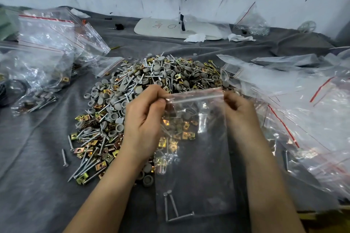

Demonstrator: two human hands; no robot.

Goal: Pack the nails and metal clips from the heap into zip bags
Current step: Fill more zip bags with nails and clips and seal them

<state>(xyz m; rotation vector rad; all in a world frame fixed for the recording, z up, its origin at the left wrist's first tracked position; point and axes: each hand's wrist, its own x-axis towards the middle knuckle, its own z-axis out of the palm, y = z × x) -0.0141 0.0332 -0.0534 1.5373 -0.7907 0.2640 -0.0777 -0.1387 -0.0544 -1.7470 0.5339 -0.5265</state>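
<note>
A clear zip bag (197,157) with a red-lined top hangs upright in front of me, with three nails (173,208) lying at its bottom. My left hand (145,119) pinches the bag's top left corner. My right hand (238,108) pinches the top right corner, so the zip strip is stretched between them. Behind the bag lies the heap (132,100) of nails, gold metal clips and grey round caps on a grey cloth.
Filled and empty zip bags (43,53) pile up at the left, and more clear bags (303,109) at the right. A white board (161,26) and crumpled tissues (197,37) lie by the scuffed back wall. Bare grey cloth (37,176) spreads at the front left.
</note>
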